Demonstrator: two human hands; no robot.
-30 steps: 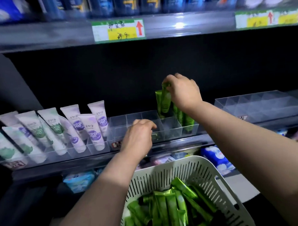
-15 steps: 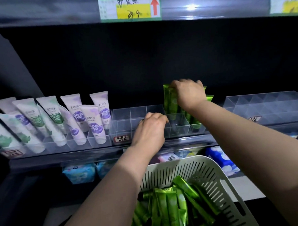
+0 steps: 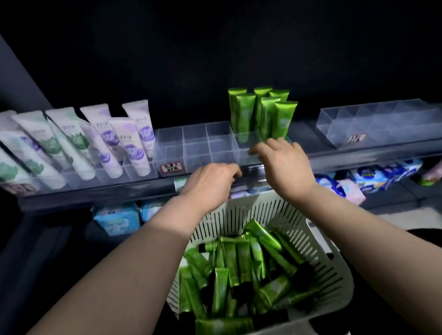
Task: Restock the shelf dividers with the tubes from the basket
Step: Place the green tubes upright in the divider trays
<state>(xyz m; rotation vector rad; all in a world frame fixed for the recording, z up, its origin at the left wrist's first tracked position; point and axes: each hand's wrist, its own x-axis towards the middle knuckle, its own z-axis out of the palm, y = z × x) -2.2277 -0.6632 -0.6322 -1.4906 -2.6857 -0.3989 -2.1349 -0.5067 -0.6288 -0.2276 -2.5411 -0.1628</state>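
Note:
Several green tubes [image 3: 260,113] stand upright in the right compartments of a clear shelf divider [image 3: 196,145]; its left and middle compartments hold nothing. A white slotted basket [image 3: 326,261] below holds many more loose green tubes [image 3: 243,264]. My right hand [image 3: 282,157] hovers just in front of the standing tubes, fingers loosely spread, holding nothing. My left hand [image 3: 210,182] hangs at the shelf's front edge above the basket rim, fingers loosely curled, with nothing visible in it.
White tubes with purple and green prints [image 3: 71,142] fill the dividers to the left. Another clear divider [image 3: 383,124] sits at the right. Wrapped packs [image 3: 116,218] lie on the lower shelf. The shelf back is dark.
My right hand has let go of the green tubes and drawn back toward me. My left hand has pulled back from the divider to the shelf edge. The camera has tilted down.

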